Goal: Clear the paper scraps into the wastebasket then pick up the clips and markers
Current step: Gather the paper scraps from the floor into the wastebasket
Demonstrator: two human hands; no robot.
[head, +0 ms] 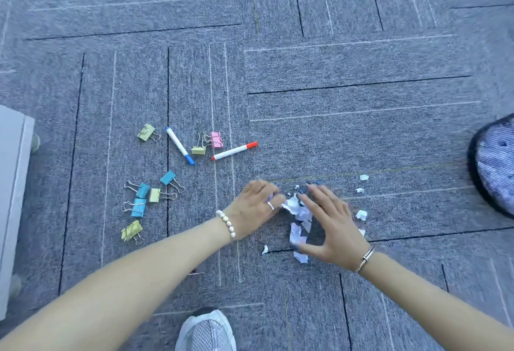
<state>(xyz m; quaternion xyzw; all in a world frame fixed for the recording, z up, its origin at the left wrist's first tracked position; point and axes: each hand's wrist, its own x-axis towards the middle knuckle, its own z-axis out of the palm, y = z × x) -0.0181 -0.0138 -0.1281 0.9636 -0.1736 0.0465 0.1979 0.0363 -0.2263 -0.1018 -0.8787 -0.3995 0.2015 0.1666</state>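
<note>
You are looking straight down at a grey carpet floor [306, 72] of ribbed tiles crossed by thin dark and pale lines. Your left hand [254, 207], with a pearl bracelet [226, 222] at the wrist and a ring on one finger, has its fingers curled down over torn white paper scraps [297, 211], pinching some at the left edge of the pile. Your right hand [332, 225], with a thin metal bangle [365, 259] at the wrist, is spread flat and relaxed, palm down, fingers straight and resting against the right side of the same pile, thumb near a loose piece. The scraps are small, ragged and crumpled; a few more lie scattered on the carpet to the right. To the left, well apart from the hands, lie the folding metal binder clips [144, 200] in blue, yellow and pink, with wire handles, some clustered and touching. Between them lie two slim white markers, the blue-capped marker [180, 146] and the red-capped marker [235, 151]. A dark round wastebasket [493, 167] with a pale liner shows at the right edge. A pale cabinet on castors [12, 183] stands at the left edge, and the toe of a white mesh shoe [205, 331] shows at the bottom.
</note>
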